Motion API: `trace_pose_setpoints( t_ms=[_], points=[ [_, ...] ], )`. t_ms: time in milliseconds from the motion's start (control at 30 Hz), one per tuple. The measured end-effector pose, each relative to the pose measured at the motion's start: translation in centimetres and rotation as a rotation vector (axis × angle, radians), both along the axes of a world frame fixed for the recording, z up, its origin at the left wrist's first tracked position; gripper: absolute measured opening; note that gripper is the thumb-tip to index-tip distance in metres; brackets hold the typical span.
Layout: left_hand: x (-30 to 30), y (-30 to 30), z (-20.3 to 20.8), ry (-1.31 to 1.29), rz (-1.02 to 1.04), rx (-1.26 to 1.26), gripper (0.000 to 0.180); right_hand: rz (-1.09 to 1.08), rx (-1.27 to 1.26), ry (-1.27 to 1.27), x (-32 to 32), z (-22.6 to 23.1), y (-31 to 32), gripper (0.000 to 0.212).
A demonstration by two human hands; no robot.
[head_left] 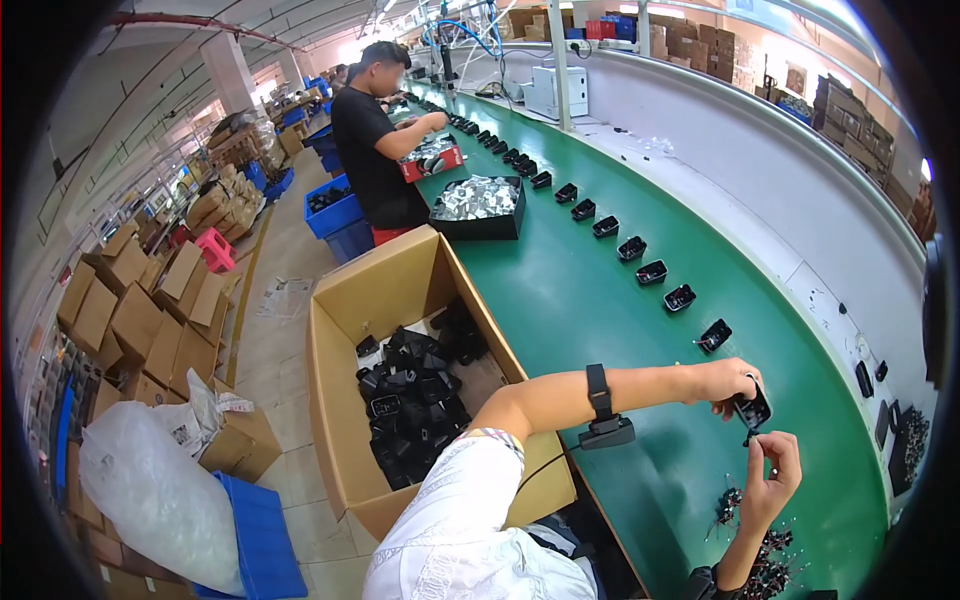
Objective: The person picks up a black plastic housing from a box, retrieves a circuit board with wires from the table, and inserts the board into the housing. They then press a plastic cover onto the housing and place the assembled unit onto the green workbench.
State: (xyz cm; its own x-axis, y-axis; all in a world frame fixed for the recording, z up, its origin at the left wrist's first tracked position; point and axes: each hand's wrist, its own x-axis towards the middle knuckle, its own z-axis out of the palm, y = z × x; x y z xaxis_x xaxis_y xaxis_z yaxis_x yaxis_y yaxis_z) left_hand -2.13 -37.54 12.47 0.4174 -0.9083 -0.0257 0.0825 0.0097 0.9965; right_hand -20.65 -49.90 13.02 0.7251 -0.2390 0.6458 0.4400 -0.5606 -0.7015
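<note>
Your left hand (722, 382) reaches across your body, arm outstretched, and grips a small black plastic shell (752, 410) above the green tabletop (600, 300). Your right hand (772, 470) rises from below, fingers pinched on a small dark part just under the shell. A cardboard box (345, 300) at your left holds more black shells.
</note>
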Motion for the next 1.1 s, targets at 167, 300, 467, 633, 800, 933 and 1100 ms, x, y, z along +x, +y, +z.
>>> trace_pose_setpoints(
  t_ms=[167, 300, 467, 633, 800, 933, 1100],
  points=[
    [-0.8, -1.1, -3.3, 0.164, -0.037, -0.015, 0.024, -0.123, -0.095, 0.018, 0.2, -0.1, -0.5, 0.009],
    [-1.4, -1.1, -4.4, 0.054, -0.054, 0.077, 0.021, -0.070, -0.105, 0.066, 0.0, -0.5, -1.0, 0.009],
    [-1.1, -0.8, -3.6, 0.209, -0.200, -0.007, 0.026, -0.081, -0.150, 0.094, 0.6, -0.8, -1.1, 0.008],
    [-0.1, 1.4, -2.5, 0.163, -0.334, -0.237, 0.055, -0.051, -0.047, 0.123, 1.8, -0.5, -0.4, 0.007],
    [0.3, 1.0, -3.2, 0.334, -0.265, -0.227, 0.057, -0.007, -0.029, 0.075, 1.5, -0.9, -1.9, 0.010],
    [-0.4, 0.4, -4.2, 0.300, -0.383, -0.223, 0.060, -0.026, -0.048, 0.084, 0.6, -1.3, -2.4, 0.011],
    [-0.5, 0.6, -4.1, 0.360, -0.396, -0.212, 0.065, -0.011, -0.130, 0.057, 0.0, -1.2, -1.9, 0.013]
  ],
)
